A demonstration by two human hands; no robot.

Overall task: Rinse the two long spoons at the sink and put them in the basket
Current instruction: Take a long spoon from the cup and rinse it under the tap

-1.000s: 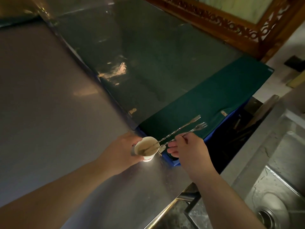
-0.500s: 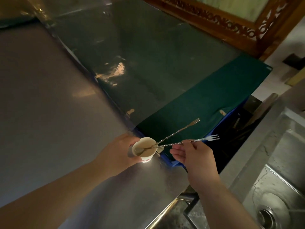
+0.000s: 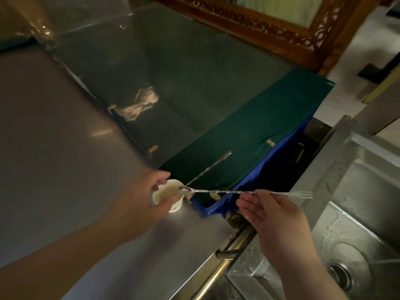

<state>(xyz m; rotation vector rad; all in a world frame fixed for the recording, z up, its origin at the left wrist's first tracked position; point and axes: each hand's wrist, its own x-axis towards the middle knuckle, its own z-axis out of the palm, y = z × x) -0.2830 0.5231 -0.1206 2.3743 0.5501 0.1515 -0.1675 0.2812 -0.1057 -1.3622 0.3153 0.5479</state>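
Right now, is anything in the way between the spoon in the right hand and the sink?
Nothing visible blocks it. The right hand holds one long spoon, its bowl just at the paper cup. The sink lies open to the right. The second spoon still leans in the cup. No basket is in view.

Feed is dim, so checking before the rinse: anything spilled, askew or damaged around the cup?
No spill shows. The paper cup is tipped in the left hand. The right hand holds one spoon level over its rim; the second spoon leans out. The counter edge looks chipped.
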